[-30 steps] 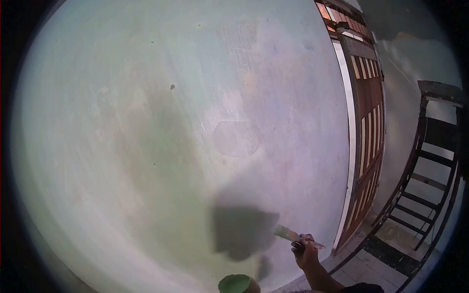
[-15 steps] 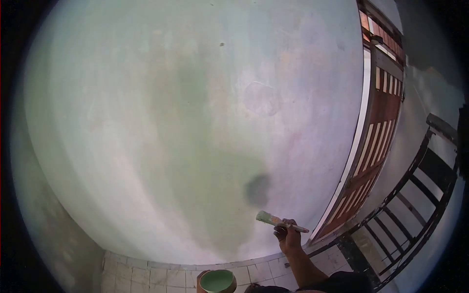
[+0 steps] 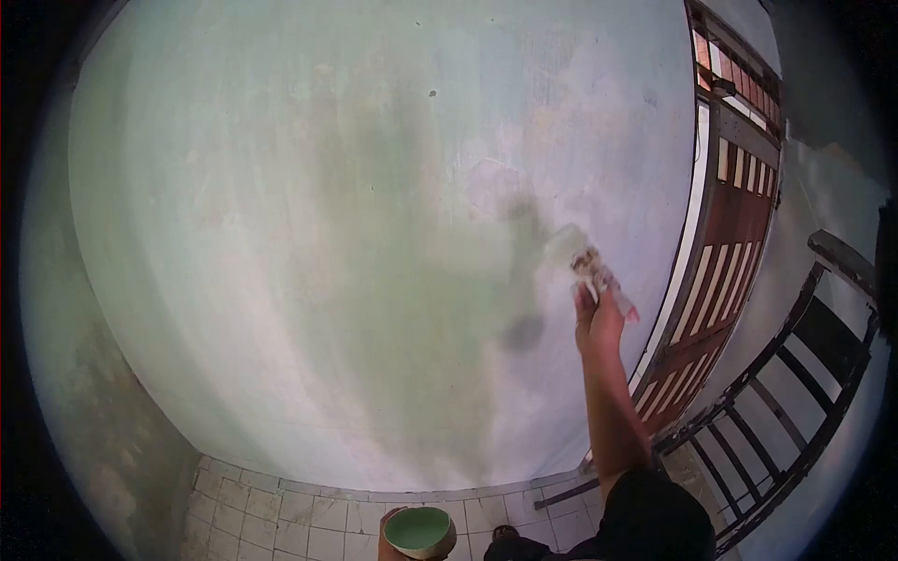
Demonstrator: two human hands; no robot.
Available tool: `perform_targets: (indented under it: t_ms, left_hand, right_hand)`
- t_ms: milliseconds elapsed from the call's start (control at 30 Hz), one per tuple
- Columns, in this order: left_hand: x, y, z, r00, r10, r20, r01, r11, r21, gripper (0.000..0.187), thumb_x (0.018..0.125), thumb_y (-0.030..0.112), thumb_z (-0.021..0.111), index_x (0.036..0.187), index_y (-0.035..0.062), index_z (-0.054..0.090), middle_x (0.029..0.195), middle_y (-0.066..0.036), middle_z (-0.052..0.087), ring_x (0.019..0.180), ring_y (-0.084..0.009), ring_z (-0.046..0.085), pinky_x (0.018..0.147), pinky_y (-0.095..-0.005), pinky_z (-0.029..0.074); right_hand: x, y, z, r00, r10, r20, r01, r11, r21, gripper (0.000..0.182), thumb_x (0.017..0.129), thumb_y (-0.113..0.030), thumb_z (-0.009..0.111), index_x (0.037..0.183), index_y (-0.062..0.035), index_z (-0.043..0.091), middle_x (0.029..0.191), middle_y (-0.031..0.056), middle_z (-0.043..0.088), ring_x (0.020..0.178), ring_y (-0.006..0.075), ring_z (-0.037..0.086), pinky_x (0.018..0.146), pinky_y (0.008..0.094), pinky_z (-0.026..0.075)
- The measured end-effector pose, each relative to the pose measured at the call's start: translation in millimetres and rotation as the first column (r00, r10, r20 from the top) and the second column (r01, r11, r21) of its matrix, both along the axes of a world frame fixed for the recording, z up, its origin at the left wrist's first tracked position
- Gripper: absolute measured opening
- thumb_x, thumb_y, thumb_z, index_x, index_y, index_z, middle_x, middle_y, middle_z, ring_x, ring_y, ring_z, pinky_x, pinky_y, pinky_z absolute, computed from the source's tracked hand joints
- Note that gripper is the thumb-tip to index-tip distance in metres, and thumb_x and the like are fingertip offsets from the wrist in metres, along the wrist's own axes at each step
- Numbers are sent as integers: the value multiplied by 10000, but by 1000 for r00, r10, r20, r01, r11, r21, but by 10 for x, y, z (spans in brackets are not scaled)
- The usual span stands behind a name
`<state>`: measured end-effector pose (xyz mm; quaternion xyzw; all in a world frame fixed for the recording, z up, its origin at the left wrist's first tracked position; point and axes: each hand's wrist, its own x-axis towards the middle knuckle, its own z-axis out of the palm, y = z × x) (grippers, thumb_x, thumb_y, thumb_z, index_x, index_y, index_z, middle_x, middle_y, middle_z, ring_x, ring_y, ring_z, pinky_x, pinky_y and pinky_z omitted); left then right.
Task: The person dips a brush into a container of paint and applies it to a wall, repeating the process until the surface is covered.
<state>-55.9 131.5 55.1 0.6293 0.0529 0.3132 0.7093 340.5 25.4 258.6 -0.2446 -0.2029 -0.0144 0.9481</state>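
My right hand (image 3: 599, 323) is up high and closed around the handle of a paintbrush (image 3: 591, 269). The brush points up and to the left, and its bristle end is on the wall (image 3: 281, 234) or just off it. I cannot tell which, because the brush is blurry.

I think the brush is light and easy to lift with one hand. The handle looks stiff, and the bristles are soft and will bend when they push on the wall. Wet paint could make the handle slippery (there seem to be paint marks on it). The best place to hold it is the middle of the handle, back from the bristles, and that is about where my fingers are.

Down at the bottom edge is a small can of green paint (image 3: 418, 531). I think it is heavier than the brush and could slop if it tips. My left hand (image 3: 391, 542) seems to be holding it from below, but only a bit of that hand shows, so I cannot tell how it grips.

A dark shadow of my arm and the brush lies on the wall, left of my hand. A wooden door (image 3: 730, 243) is to the right, and a dark railing (image 3: 795, 374) is past it. The tiled floor (image 3: 281, 519) is below. The round edges of the view are black, so the corners are hidden.
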Motion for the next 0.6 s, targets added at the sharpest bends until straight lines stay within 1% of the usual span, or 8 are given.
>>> perform_targets:
  t_ms: [100,300,367,433,467,533,567,600]
  left_hand:
    - [123,-45,34,1000,22,8,-22,1000,-5,1046,496,363,868,1286,40,263,1201,-168,482,1126,-277,477,938,-447,393]
    - [611,-159,104,997,69,31,-67,997,-46,1036,496,365,869,1278,39,273,1188,-172,493,1115,-279,487,929,-449,402]
    - [818,-193,123,996,81,37,-79,995,-54,1033,496,366,870,1275,38,276,1184,-173,497,1112,-279,490,926,-449,405]
    - [1030,-222,151,995,90,45,-87,994,-68,1030,495,367,870,1273,38,279,1180,-174,501,1108,-280,494,923,-450,408]
    - [1139,-238,170,994,94,49,-90,993,-78,1029,495,367,870,1271,38,281,1178,-175,503,1107,-280,496,922,-450,410]
    - [1346,-255,209,993,99,61,-93,991,-93,1026,495,368,871,1269,37,284,1173,-176,506,1103,-281,499,919,-451,413]
    - [1447,-260,215,992,106,66,-99,990,-96,1024,495,369,871,1268,37,286,1171,-176,508,1101,-281,501,918,-451,415]
    - [1543,-254,235,992,108,70,-101,990,-100,1023,495,369,871,1266,36,287,1169,-177,510,1099,-281,502,916,-452,416]
  right_hand:
    - [317,-61,543,999,4,44,-5,1000,19,322,895,-90,453,1214,-56,421,1157,80,487,981,200,516,865,339,447]
    - [1047,-65,1833,849,-161,504,185,983,3,280,877,-49,471,1155,-19,478,1125,90,537,998,231,559,847,334,490]
    - [1313,-28,2323,625,-334,705,477,879,-7,270,858,-36,508,1123,10,518,1088,82,570,996,222,569,863,324,473]
    - [1316,13,2752,286,-486,826,768,631,106,244,810,-63,592,1046,-1,599,1016,76,621,945,167,588,818,257,458]
    - [1368,48,2951,280,-478,833,762,638,110,244,810,-63,592,1046,-1,599,1016,76,621,945,167,588,818,257,458]
    - [1487,128,3307,-260,-377,889,821,399,409,250,768,-42,622,1018,-33,622,1015,78,628,915,204,605,808,270,467]
    - [1536,165,3462,-266,-376,888,814,405,416,250,768,-42,622,1018,-33,622,1015,78,628,915,204,605,808,270,467]
    - [1581,206,3602,-396,-276,875,817,328,474,285,748,-36,628,1032,-58,620,1032,82,621,931,228,595,821,286,467]
